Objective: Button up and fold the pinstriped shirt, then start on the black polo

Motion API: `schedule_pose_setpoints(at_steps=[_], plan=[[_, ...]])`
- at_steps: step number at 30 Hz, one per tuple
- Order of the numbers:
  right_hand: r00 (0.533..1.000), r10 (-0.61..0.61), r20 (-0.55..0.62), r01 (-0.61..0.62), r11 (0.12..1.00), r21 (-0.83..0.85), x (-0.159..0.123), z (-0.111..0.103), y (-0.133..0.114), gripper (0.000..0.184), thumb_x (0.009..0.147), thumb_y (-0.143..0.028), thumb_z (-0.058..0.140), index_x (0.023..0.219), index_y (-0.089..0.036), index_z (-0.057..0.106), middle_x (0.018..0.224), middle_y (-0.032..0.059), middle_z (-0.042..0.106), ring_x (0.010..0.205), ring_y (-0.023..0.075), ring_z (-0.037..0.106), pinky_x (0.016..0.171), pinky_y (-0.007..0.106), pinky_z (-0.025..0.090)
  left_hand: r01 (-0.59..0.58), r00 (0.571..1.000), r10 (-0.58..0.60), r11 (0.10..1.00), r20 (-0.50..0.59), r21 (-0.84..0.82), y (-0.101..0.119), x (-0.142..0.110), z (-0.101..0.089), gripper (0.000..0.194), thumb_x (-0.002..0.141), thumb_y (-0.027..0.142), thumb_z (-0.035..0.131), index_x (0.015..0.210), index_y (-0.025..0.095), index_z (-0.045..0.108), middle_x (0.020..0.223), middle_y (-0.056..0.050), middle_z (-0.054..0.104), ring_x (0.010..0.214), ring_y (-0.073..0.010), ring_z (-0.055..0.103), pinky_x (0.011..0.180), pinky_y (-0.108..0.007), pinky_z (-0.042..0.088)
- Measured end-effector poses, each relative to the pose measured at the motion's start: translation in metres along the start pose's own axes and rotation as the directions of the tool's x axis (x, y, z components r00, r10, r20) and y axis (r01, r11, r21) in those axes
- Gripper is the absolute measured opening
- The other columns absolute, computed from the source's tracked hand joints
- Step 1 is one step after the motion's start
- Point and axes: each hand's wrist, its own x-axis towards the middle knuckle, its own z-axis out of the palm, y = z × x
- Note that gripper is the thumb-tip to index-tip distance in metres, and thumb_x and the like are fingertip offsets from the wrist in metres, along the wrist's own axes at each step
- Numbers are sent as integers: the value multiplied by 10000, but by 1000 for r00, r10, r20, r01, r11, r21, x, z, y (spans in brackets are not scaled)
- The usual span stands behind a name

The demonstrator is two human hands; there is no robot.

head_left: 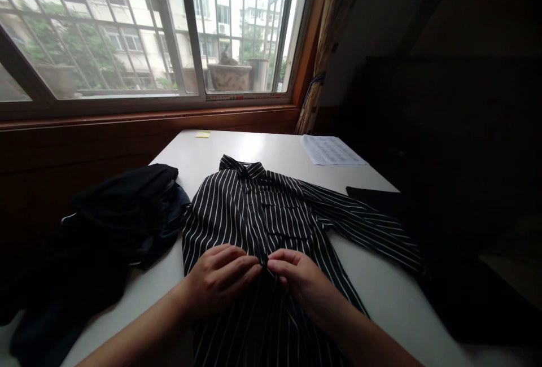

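Note:
A black shirt with white stripes (pixel 220 209) lies front up on the white table, its collar toward the window. One sleeve stretches out to the right; the other sleeve is not plainly visible. My left hand (pixel 220 274) is closed on the shirt's front edge, near the middle of the button placket. Close against it, my right hand (pixel 298 271) pinches the same placket between thumb and forefinger. The fingertips of both hands almost meet there. Whether a button sits between them is too small to make out.
Dark clothes (pixel 122 209) are heaped at the table's left side. Printed sheets (pixel 332 151) lie at the back right, and a yellow sticky note (pixel 202 134) at the back left of the white table (pixel 271 144). A dark flat item (pixel 372 197) lies beyond the sleeve.

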Motion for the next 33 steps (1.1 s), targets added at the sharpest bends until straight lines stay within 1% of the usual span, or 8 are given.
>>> schedule_pose_setpoints(at_steps=[4, 7, 11, 14, 17, 22, 28, 33], plan=[[1000, -6, 4, 6, 1000, 1, 0, 0, 3, 222, 752, -309, 808, 884, -150, 729, 671, -33, 589, 570, 63, 485, 569, 193, 368, 4, 1000, -3, 1000, -21, 16, 1, -1, 0, 244, 969, 128, 504, 1177, 122, 630, 1067, -86, 734, 889, -185, 635, 727, -337, 555], [1000, -8, 12, 8, 1000, -3, 0, 1, 2, 217, 759, -312, 805, 885, -152, 730, 673, -32, 588, 572, 63, 483, 566, 190, 365, 2, 1000, -2, 999, -17, 32, 0, -1, 1, 250, 974, 129, 492, 1185, 126, 626, 1077, -88, 734, 892, -185, 638, 727, -339, 554], [1000, -25, 1, 25, 999, -36, -1, 2, 1, 214, 767, -307, 796, 883, -140, 731, 697, -24, 587, 596, 65, 487, 586, 189, 371, -8, 1000, 8, 999, -8, 31, 0, 0, 1, 239, 975, 133, 494, 1172, 126, 630, 1067, -87, 734, 872, -179, 640, 709, -332, 553], [999, -29, -13, 28, 997, -67, -1, 3, 1, 214, 764, -310, 797, 874, -139, 730, 700, -21, 587, 607, 73, 490, 598, 197, 381, -21, 1000, 22, 999, -23, 36, 1, 1, 0, 228, 978, 132, 490, 1150, 116, 639, 1036, -89, 734, 850, -178, 641, 685, -327, 552], [998, -59, -3, 59, 994, -93, 0, 2, 2, 204, 783, -319, 780, 863, -139, 728, 680, -25, 573, 596, 74, 477, 585, 197, 369, -32, 999, 33, 999, -29, 34, 1, 2, -1, 228, 977, 125, 489, 1139, 103, 647, 1024, -93, 733, 841, -182, 638, 678, -327, 551], [994, -111, 5, 110, 988, -111, 2, 1, 2, 233, 838, -360, 724, 771, -139, 696, 669, -20, 567, 589, 78, 466, 581, 205, 363, -27, 1000, 27, 999, -11, 21, 0, 5, 0, 219, 977, 124, 497, 1127, 107, 656, 1030, -87, 735, 837, -187, 634, 679, -329, 550], [991, -131, 30, 134, 980, -148, 1, 1, 1, 212, 848, -355, 713, 807, -147, 712, 692, -18, 584, 613, 88, 486, 605, 216, 382, -20, 999, 20, 1000, -28, 9, 1, 9, -2, 207, 986, 130, 494, 1107, 109, 661, 1011, -74, 741, 814, -179, 631, 669, -323, 549], [980, -191, 45, 197, 955, -223, 0, 1, -1, 183, 848, -339, 720, 822, -158, 729, 706, -16, 605, 664, 106, 532, 662, 235, 425, -7, 1000, 7, 1000, -17, -1, 1, 6, -1, 199, 971, 122, 521, 1119, 114, 653, 1019, -71, 739, 814, -178, 632, 659, -321, 548]])
